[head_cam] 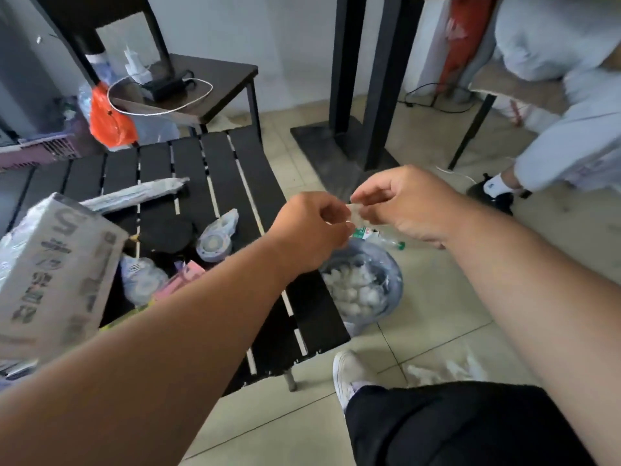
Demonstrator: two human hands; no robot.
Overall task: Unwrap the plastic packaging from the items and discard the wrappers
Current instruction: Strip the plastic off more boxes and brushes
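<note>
Left hand (311, 230): fingers curled, tips pinching one end of a small clear wrapper (356, 215). The wrapper spans the narrow gap between both hands, long axis roughly left-right (blurred; its contents cannot be told). Right hand (400, 203): thumb and forefinger clamped on the other end; both hands equally near. Directly below the fingers sits the blue bin bag (386, 280), already holding crumpled wrappers. Table edge (322, 297) lies left of it; open floor to the right.
</note>
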